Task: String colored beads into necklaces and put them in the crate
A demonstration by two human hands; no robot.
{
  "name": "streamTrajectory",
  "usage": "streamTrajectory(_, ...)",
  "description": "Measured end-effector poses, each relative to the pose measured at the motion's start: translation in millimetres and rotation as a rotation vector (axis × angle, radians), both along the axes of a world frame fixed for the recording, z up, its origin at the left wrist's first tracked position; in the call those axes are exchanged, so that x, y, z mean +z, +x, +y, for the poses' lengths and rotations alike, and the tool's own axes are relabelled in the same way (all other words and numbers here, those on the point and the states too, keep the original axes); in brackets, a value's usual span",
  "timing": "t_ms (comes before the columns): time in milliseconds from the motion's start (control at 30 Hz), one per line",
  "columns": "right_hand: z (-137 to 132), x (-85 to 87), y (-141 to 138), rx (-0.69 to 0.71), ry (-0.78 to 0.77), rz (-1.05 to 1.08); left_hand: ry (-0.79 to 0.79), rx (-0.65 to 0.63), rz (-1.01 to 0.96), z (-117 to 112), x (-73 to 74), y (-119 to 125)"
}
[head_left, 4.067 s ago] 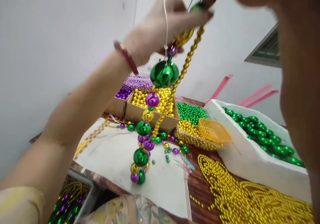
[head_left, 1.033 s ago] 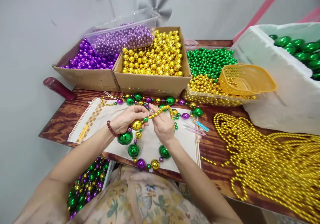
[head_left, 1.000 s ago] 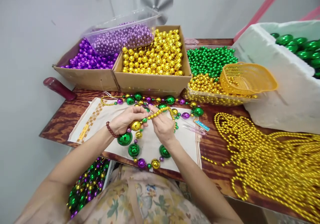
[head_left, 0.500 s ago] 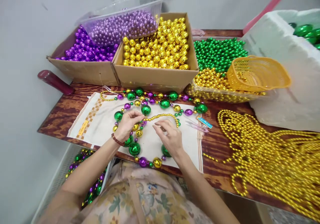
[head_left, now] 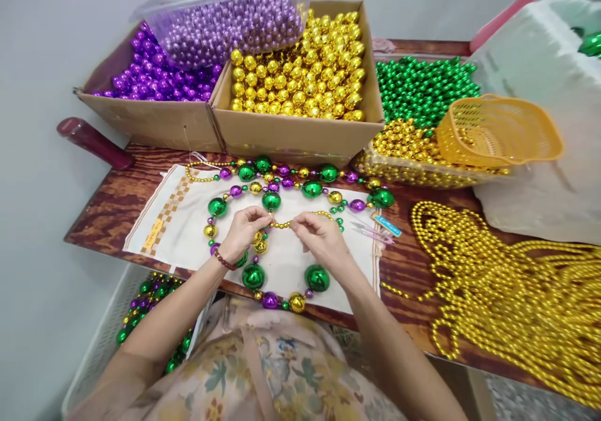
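Note:
A short strand of small gold beads [head_left: 282, 225] runs between my two hands. My left hand [head_left: 245, 230] pinches its left end, fingertips pressed together. My right hand [head_left: 319, 233] has thumb and fingers closed on the strand a little further right, and the rest of it curves behind that hand. Around my hands lies a necklace of large green, purple and gold beads [head_left: 253, 277], looped over a white cloth [head_left: 188, 220]. Several small green beads [head_left: 339, 211] lie just right of the strand. Small scissors with pink handles [head_left: 373, 233] rest at the cloth's right side.
Cardboard boxes of purple beads [head_left: 159, 73] and gold beads [head_left: 300, 83] stand at the back. An orange basket [head_left: 498, 133] sits over tubs of green beads [head_left: 422, 83]. Long gold bead strands [head_left: 511, 308] cover the right side. A dark red bottle [head_left: 94, 145] lies left.
My right hand has moved left and up and now grips the gold strand, where before it was just off it. The whole view has shifted slightly.

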State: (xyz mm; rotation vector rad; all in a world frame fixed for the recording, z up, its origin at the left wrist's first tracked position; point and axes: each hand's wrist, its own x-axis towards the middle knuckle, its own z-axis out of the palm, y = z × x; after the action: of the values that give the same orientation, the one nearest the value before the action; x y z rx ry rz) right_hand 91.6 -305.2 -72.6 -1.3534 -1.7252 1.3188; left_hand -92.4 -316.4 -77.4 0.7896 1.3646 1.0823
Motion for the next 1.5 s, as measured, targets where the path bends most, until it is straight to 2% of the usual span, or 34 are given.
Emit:
streamTrajectory(100,8.2,10.3,-8.6,0.070,0.241,-0.338,0.025,-0.015,0.010,-1.1,-1.1,2.3)
streamTrajectory(200,5.7,8.1,-24.3,0.176,0.377,-0.555,0.053,-0.028,0.037,-3.0,-3.4,2.9)
streamTrajectory(333,8.1,8.0,-24.5,0.223,0.413,-0.728,0.053,-0.065,0.111,-5.0,-9.5,-1.9)
streamTrajectory(467,43.1,26.5,-14.8,0.134,0.449,-0.865,-0.003,-0.168,0.089,-5.0,-14.3,-6.6)
streamTrajectory(533,65.3,37.1,-17.9,0.093,0.530,-0.779,-0.008,-0.191,0.053,-4.5,-16.9,-7.4)
streamTrajectory(633,83.5,42.9,-29.0,0.190,0.590,-0.621,-0.016,-0.169,-0.004,-5.0,-21.5,-9.1)
streamTrajectory(733,75.2,30.3,-32.7,0.284,0.450,-0.630,-0.060,-0.125,-0.066,-7.1,-24.8,-12.5)
streamTrajectory(833,55.1,4.2,-26.3,0.298,0.223,-0.540,-0.068,-0.107,-0.096,-8.7,-25.3,-13.2)
streamTrajectory(933,39.3,-22.9,-25.4,0.213,0.034,-0.193,-0.010,-0.098,-0.070,-8.3,-25.1,-8.9)
streamTrajectory(1033,30.6,-41.5,-34.3,0.088,-0.045,0.055,0.017,-0.086,-0.034,-7.6,-26.1,-3.9)
streamTrajectory(1200,17.5,-50.8,-42.1,-0.099,0.003,0.107,-0.002,-0.012,-0.062,-7.6,-27.0,-2.9)
streamTrajectory(1300,8.8,-51.6,-39.3,-0.193,0.062,0.076,0.056,0.024,-0.049,-7.4,-25.1,-4.3)
streamTrajectory(1500,0.3,-58.3,-36.3,-0.183,0.086,0.065,0.069,-0.059,-0.156,-1.8,-21.1,-12.5)
